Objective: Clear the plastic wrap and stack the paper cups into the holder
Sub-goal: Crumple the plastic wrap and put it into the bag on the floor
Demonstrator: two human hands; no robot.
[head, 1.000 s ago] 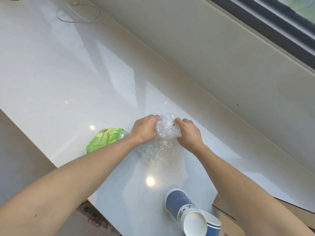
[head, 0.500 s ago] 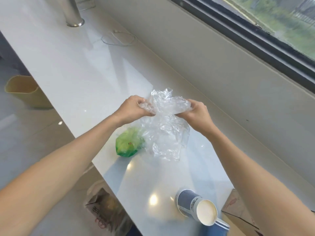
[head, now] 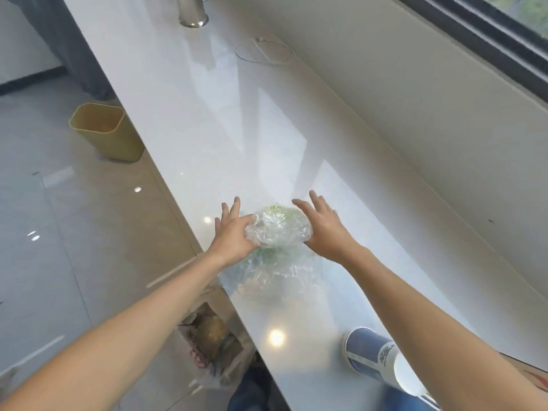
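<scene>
A crumpled wad of clear plastic wrap sits on the white counter, with a green packet showing through it and more loose wrap trailing toward me. My left hand touches the wad's left side and my right hand its right side. Both have their fingers spread and straight, not curled around it. A stack of blue and white paper cups lies on its side near the counter's front, partly hidden by my right forearm. No cup holder is in view.
A yellow bin stands on the floor left of the counter. Below the counter edge sits a plastic bag. A metal post and a thin wire loop lie at the far end. A cardboard box is at lower right.
The wrap was stretched in the air between both fists. It is now down on the counter over the green packet, and both hands have spread their fingers.
</scene>
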